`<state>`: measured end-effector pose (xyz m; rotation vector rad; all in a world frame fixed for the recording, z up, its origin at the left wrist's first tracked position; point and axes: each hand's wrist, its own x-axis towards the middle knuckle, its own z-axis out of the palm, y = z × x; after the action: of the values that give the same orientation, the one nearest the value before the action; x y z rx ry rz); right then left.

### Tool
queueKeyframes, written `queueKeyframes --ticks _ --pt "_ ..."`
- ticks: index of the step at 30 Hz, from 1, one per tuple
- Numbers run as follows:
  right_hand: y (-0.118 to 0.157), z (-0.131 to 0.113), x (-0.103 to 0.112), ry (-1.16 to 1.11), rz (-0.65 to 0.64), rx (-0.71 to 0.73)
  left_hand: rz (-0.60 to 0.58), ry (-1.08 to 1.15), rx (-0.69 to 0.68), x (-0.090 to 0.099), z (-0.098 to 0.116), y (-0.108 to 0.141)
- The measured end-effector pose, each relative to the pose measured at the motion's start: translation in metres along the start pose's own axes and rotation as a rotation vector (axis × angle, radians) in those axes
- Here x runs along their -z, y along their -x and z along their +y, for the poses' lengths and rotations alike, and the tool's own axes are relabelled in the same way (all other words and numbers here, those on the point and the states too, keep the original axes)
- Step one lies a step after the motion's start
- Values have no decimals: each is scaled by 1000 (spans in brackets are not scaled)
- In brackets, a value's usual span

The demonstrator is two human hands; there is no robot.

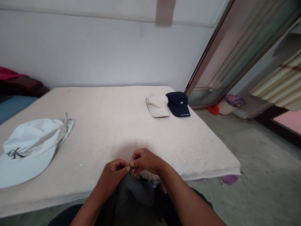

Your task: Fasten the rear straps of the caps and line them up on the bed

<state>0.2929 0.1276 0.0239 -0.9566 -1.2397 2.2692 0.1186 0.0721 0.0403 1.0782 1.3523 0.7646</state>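
Note:
A dark grey cap (136, 190) hangs just off the near edge of the table, close to my body. My left hand (114, 172) pinches the narrow strap-like end at its top between thumb and fingers. Right beside it, my right hand (145, 161) pinches the same small part, and the fingertips of both hands meet there. The exact piece between the fingertips is too small to make out. Below the hands, an opening shows in the cap's edge; its lower part is in shadow.
A white cap with dark letters (35, 141) lies at left on the cloth-covered table (105, 116). Toward the back right, a cream cap (157, 105) touches a navy cap (178, 104). A bin with a purple liner (231, 103) stands on the floor beyond.

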Motion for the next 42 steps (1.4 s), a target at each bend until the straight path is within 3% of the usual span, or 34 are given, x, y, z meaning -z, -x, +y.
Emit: queueKeyframes --ticks 21,42 --pt "0 -3 -9 25 41 -30 19 65 73 0 -6 1" --pt "1 -4 -11 -8 28 35 18 223 95 -4 -4 -1"
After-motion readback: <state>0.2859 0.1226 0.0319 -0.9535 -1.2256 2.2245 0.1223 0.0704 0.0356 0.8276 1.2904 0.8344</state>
